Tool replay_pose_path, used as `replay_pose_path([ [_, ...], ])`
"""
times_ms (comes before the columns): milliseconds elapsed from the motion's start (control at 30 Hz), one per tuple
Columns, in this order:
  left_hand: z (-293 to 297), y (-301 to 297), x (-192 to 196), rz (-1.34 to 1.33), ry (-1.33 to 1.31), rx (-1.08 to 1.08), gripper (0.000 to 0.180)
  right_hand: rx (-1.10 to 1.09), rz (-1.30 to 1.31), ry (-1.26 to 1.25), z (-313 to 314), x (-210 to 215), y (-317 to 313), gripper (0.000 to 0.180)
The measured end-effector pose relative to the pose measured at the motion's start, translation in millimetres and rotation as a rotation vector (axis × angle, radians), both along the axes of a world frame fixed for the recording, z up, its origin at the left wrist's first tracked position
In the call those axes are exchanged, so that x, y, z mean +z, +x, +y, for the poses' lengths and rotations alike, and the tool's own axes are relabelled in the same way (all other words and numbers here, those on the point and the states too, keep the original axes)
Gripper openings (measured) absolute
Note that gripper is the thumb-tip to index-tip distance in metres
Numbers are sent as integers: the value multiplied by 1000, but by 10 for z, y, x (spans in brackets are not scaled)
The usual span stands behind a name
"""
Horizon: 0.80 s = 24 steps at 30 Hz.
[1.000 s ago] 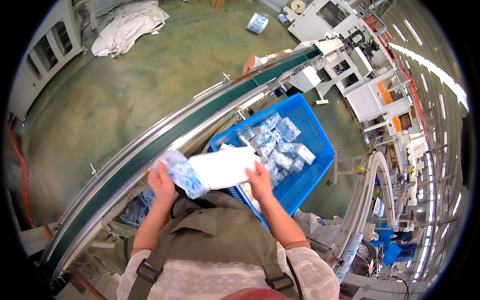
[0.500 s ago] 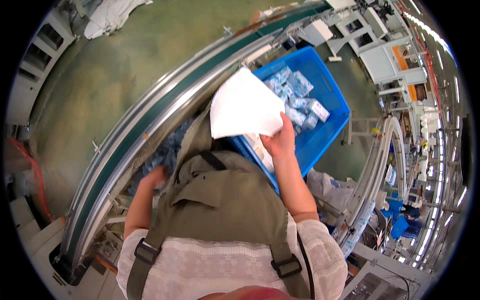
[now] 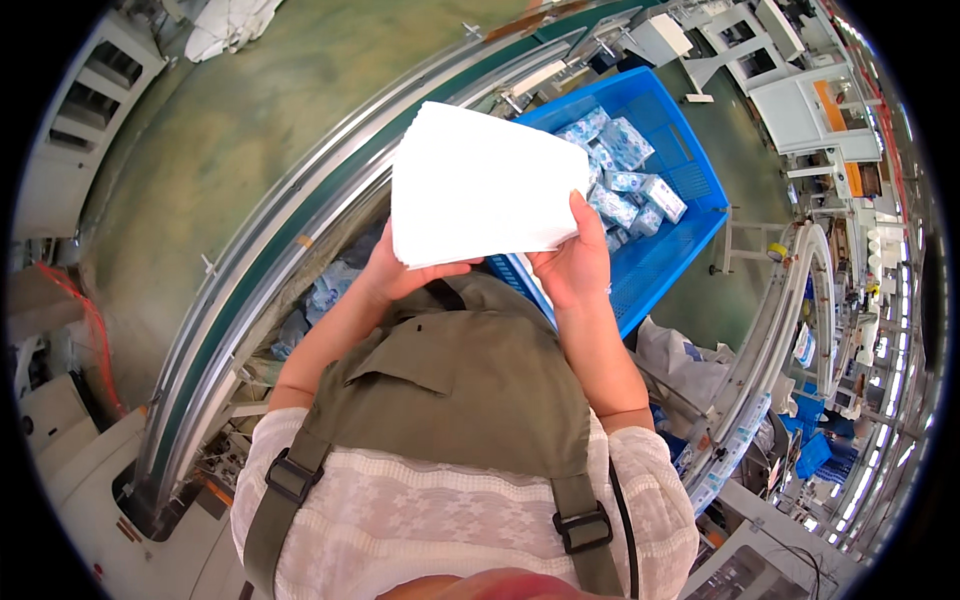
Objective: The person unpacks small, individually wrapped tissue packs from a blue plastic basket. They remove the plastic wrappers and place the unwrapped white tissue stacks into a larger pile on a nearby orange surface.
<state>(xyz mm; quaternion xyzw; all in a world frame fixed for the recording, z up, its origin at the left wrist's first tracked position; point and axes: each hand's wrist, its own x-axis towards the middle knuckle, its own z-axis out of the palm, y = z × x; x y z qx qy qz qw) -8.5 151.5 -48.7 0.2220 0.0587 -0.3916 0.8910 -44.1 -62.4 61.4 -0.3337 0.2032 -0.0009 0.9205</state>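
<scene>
Both hands hold a thick stack of white tissue sheets (image 3: 485,185) in front of my chest. My left hand (image 3: 400,272) supports its lower left corner, with the fingers partly hidden beneath. At the lower right corner, my right hand (image 3: 578,262) grips the stack with the thumb on top. Behind the stack, to the right, stands a blue plastic crate (image 3: 690,165) holding several small blue-and-white wrapped packs (image 3: 625,145). To the left, below the conveyor, bluish plastic film (image 3: 325,292) lies in a cloth-lined space.
A curved conveyor (image 3: 250,240) with a green belt and metal rails runs along my left and ahead. White machines (image 3: 810,110) stand at the far right. Another curved rail track (image 3: 745,370) passes on the right, near grey plastic bags (image 3: 680,360).
My left hand has come up from the plastic film at the left and now holds the stack's left corner. The stack has turned flatter and shifted slightly.
</scene>
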Motion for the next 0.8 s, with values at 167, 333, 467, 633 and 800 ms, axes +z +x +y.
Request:
replay_pose_path([
  [167,23,14,514,-37,-106,22,112,38,49,33,-163,-162,4,54],
  [333,25,-43,677,-354,108,-88,122,118,40,330,-281,-586,50,55],
  [467,-125,94,581,-450,153,-164,117,43,7,258,-498,-815,65,53],
  [633,-454,281,287,-427,466,-136,91,-518,-64,-393,-1126,-1139,4,48],
  [800,-688,365,-183,-360,540,-312,65,-489,48,-1926,-1488,-2092,-64,74],
])
